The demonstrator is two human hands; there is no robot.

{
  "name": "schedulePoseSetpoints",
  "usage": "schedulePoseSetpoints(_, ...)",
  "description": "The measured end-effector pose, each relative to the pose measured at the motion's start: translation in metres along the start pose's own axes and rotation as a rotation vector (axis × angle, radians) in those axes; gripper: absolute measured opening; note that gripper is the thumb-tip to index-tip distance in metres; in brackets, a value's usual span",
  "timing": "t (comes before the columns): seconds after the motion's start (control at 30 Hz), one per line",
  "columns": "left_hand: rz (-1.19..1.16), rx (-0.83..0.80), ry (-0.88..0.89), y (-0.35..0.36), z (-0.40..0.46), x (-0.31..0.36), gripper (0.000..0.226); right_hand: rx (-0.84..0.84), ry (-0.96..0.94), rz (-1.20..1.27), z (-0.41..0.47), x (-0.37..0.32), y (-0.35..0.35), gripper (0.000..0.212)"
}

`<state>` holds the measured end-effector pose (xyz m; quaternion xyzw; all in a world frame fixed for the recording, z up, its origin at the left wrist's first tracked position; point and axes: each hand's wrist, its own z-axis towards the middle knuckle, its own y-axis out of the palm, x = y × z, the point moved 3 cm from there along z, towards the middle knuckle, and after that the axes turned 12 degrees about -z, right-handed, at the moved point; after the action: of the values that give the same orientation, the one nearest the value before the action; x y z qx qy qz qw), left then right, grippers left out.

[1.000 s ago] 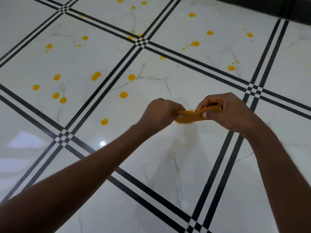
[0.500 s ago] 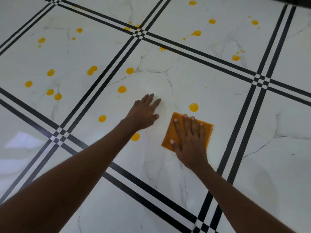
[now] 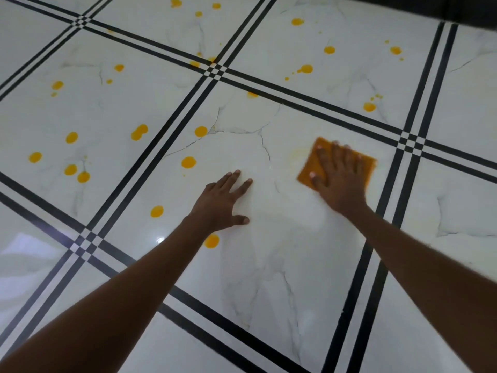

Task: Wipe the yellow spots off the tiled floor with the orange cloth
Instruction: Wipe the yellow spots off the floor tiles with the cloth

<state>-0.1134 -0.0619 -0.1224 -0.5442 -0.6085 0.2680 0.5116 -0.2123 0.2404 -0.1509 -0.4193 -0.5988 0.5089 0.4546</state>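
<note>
The orange cloth (image 3: 312, 165) lies folded flat on the white tiled floor (image 3: 282, 265), right of centre. My right hand (image 3: 340, 181) presses on it with straight, spread fingers. A faint yellow smear (image 3: 297, 153) shows just left of the cloth. My left hand (image 3: 224, 201) rests flat on the bare tile to the left, fingers spread. Yellow spots lie near it: one by the left wrist (image 3: 211, 241), one further left (image 3: 156, 211), one above (image 3: 188, 162). Several more spots dot the tiles to the left and at the back.
Black double stripes (image 3: 403, 168) cross the floor in a grid, with small checkered crossings. A dark edge (image 3: 457, 12) runs along the top right corner. A bright light reflection (image 3: 160, 240) glints on the tile near my left forearm.
Both hands first held the cloth up between them. Then it went flat on the floor under my right hand, which has slid it up and right over a yellow spot, leaving a faint smear.
</note>
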Motion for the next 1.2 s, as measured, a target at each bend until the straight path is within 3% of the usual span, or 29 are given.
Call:
schedulePoseSetpoints(0.07, -0.004, 0.008, 0.000, 0.001, -0.001, 0.000, 0.102, 0.021, 0.271, 0.067, -0.039, 0.009, -0.004, 0.076)
schedulePoseSetpoints(0.13, -0.017, 0.020, 0.000, 0.000, -0.002, 0.001, 0.102, -0.001, 0.357, 0.060, -0.101, -0.033, -0.011, 0.077)
schedulePoseSetpoints(0.23, -0.057, 0.007, -0.004, 0.001, -0.004, 0.000, 0.105, 0.005, 0.014, 0.104, -0.148, -0.103, -0.011, 0.079)
schedulePoseSetpoints(0.3, -0.058, 0.012, -0.004, -0.002, -0.005, -0.003, 0.106, 0.025, -0.270, 0.065, -0.101, -0.099, -0.011, 0.079)
schedulePoseSetpoints(0.37, -0.060, 0.025, 0.011, 0.000, -0.002, -0.004, 0.106, -0.008, -0.353, -0.011, -0.023, -0.060, -0.006, 0.078)
schedulePoseSetpoints(0.47, -0.061, 0.047, 0.012, 0.002, -0.006, -0.006, 0.107, -0.026, 0.027, 0.003, 0.039, 0.027, -0.001, 0.080)
schedulePoseSetpoints(0.57, -0.044, 0.011, 0.000, 0.001, -0.009, -0.003, 0.107, 0.007, 0.236, 0.046, -0.008, 0.010, -0.006, 0.079)
schedulePoseSetpoints(0.6, -0.037, 0.019, -0.009, 0.001, -0.005, -0.001, 0.108, 0.019, 0.204, 0.025, -0.033, -0.015, -0.006, 0.079)
schedulePoseSetpoints(0.67, -0.053, 0.020, -0.021, -0.003, 0.000, 0.005, 0.109, 0.035, -0.039, 0.005, -0.059, -0.065, -0.003, 0.078)
schedulePoseSetpoints(0.73, -0.059, 0.029, -0.030, -0.006, 0.000, 0.005, 0.109, 0.049, -0.329, -0.004, -0.037, -0.087, -0.012, 0.078)
schedulePoseSetpoints(0.8, -0.067, 0.030, -0.028, -0.001, -0.002, 0.002, 0.109, 0.071, -0.414, -0.019, 0.016, -0.073, -0.008, 0.075)
schedulePoseSetpoints(0.93, -0.077, 0.070, -0.007, 0.003, 0.001, -0.005, 0.109, 0.091, 0.133, -0.002, 0.052, 0.016, 0.000, 0.077)
schedulePoseSetpoints(1.0, -0.068, 0.066, 0.001, 0.003, 0.001, -0.005, 0.108, 0.096, 0.336, 0.076, -0.004, 0.018, -0.005, 0.077)
schedulePoseSetpoints(1.07, -0.061, 0.045, -0.019, 0.001, -0.002, 0.000, 0.109, 0.052, 0.416, 0.099, -0.083, -0.024, -0.010, 0.077)
schedulePoseSetpoints(1.13, -0.035, 0.025, -0.033, -0.001, -0.001, 0.003, 0.109, 0.010, 0.258, 0.122, -0.135, -0.083, -0.015, 0.079)
schedulePoseSetpoints(1.2, -0.036, 0.025, -0.040, -0.002, -0.001, 0.003, 0.109, 0.005, -0.043, 0.119, -0.140, -0.117, -0.014, 0.080)
